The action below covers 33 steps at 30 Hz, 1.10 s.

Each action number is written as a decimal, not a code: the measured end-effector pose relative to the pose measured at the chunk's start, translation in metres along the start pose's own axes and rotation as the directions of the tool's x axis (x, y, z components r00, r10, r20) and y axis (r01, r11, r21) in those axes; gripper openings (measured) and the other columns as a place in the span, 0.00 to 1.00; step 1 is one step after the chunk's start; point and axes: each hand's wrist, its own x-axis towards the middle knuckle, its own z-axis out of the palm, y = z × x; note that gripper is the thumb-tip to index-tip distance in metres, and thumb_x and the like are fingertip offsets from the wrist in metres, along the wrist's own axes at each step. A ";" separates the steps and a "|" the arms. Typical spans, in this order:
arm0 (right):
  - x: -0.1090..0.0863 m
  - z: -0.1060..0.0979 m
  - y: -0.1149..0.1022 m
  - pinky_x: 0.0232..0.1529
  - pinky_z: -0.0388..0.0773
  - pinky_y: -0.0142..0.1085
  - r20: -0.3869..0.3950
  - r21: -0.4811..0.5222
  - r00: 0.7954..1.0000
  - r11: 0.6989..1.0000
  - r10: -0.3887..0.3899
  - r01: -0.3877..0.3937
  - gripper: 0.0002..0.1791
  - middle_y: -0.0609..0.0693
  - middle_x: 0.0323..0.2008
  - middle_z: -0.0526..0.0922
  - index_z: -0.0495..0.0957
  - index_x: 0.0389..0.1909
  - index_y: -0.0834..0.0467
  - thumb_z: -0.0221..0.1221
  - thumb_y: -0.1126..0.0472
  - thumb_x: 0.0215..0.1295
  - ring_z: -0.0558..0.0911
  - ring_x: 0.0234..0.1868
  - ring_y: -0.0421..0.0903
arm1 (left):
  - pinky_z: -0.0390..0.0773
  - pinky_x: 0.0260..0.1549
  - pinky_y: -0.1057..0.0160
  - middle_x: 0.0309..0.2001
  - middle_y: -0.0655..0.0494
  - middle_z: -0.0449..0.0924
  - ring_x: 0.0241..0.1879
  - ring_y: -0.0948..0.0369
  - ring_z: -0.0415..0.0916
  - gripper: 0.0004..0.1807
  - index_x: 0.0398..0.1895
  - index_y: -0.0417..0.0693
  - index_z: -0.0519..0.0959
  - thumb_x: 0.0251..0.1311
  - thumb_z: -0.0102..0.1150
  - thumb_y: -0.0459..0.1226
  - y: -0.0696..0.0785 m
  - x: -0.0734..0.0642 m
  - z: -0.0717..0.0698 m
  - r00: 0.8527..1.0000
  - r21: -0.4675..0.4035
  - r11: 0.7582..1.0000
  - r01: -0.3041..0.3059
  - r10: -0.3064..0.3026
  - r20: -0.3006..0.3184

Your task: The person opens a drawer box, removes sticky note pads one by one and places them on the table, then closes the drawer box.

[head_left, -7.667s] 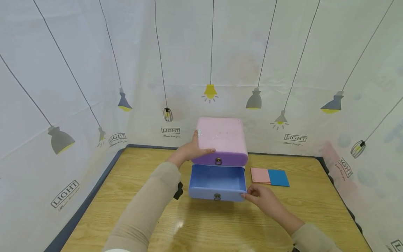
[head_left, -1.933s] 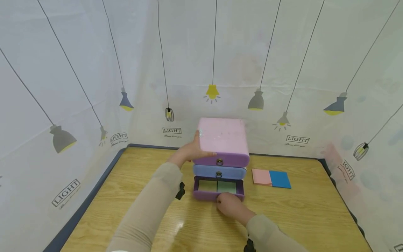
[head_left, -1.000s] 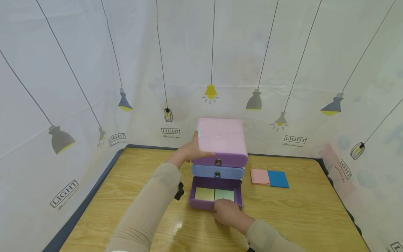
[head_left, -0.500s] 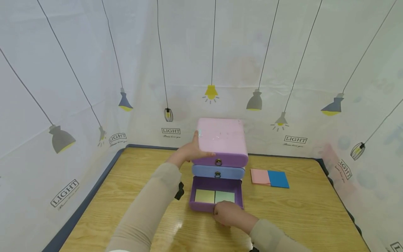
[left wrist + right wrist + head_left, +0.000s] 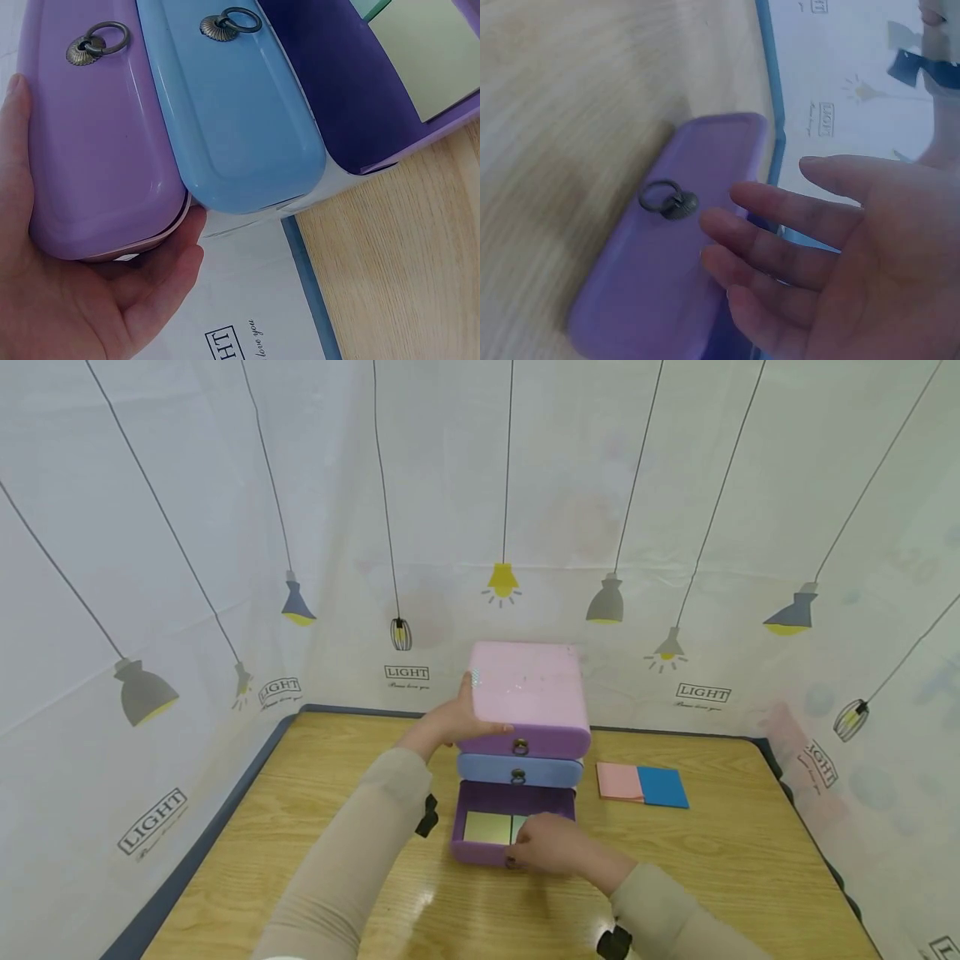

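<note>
A small drawer cabinet [image 5: 528, 683] with a pink top stands on the table. My left hand [image 5: 450, 720] grips its upper left side; in the left wrist view the thumb and fingers wrap around the purple top drawer [image 5: 105, 150]. The blue middle drawer [image 5: 487, 768] is pushed in. Pulled out below is the purple bottom drawer [image 5: 480, 853], holding a yellow sticky note pad [image 5: 487, 828] and a green one [image 5: 519, 823], partly covered by my right hand [image 5: 555, 843]. In the right wrist view that hand's fingers are loosely bent beside the drawer's ring pull [image 5: 660, 196], apart from it.
A pink sticky note pad [image 5: 619, 780] and a blue one [image 5: 663, 787] lie side by side to the right of the cabinet. Behind the wooden table [image 5: 720, 860] hangs a white sheet [image 5: 442, 527] printed with lamps.
The blue drawer, pulled out in the oldest frame, is in. My right hand drew the purple bottom drawer out, then let go of its ring and rose slightly. My left hand has stayed put.
</note>
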 end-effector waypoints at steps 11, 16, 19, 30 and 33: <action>0.010 -0.030 0.019 0.31 0.77 0.42 0.001 0.102 0.992 0.987 0.124 -0.124 0.17 0.48 0.25 0.83 0.86 0.38 0.60 0.56 0.51 0.70 0.81 0.30 0.49 | 0.79 0.38 0.46 0.70 0.33 0.55 0.52 0.41 0.72 0.73 0.75 0.51 0.20 0.49 0.70 0.58 0.002 -0.002 0.000 1.000 -0.025 1.000 0.013 -0.013 0.000; 0.021 -0.032 0.035 0.32 0.77 0.41 0.003 0.059 0.985 0.983 0.172 -0.172 0.19 0.51 0.28 0.84 0.86 0.37 0.63 0.57 0.50 0.69 0.79 0.29 0.45 | 0.80 0.39 0.45 0.69 0.32 0.56 0.53 0.40 0.72 0.73 0.75 0.51 0.19 0.48 0.70 0.59 0.003 -0.003 0.000 1.000 -0.017 0.999 0.029 -0.029 0.003; 0.028 -0.032 0.044 0.36 0.78 0.42 0.013 0.030 0.984 0.983 0.178 -0.178 0.20 0.52 0.31 0.85 0.86 0.37 0.64 0.57 0.50 0.69 0.79 0.31 0.45 | 0.79 0.40 0.45 0.70 0.32 0.55 0.54 0.40 0.71 0.73 0.75 0.52 0.18 0.49 0.69 0.59 0.001 -0.001 0.000 0.999 -0.002 0.999 0.035 -0.035 0.005; 0.047 -0.024 0.058 0.24 0.63 0.33 0.041 -0.014 0.981 0.982 0.190 -0.190 0.24 0.42 0.13 0.62 0.67 0.13 0.53 0.58 0.48 0.67 0.63 0.17 0.39 | 0.80 0.34 0.47 0.65 0.30 0.62 0.44 0.45 0.75 0.73 0.75 0.52 0.18 0.48 0.70 0.60 0.001 -0.001 -0.002 0.999 0.015 0.999 0.037 -0.037 0.002; 0.052 -0.019 0.060 0.23 0.65 0.34 0.039 -0.051 0.978 0.978 0.203 -0.201 0.23 0.42 0.14 0.65 0.69 0.14 0.54 0.58 0.48 0.66 0.65 0.18 0.40 | 0.80 0.36 0.46 0.66 0.31 0.61 0.45 0.44 0.75 0.74 0.74 0.52 0.18 0.47 0.70 0.60 -0.001 0.002 -0.001 0.999 0.011 0.999 0.040 -0.040 0.001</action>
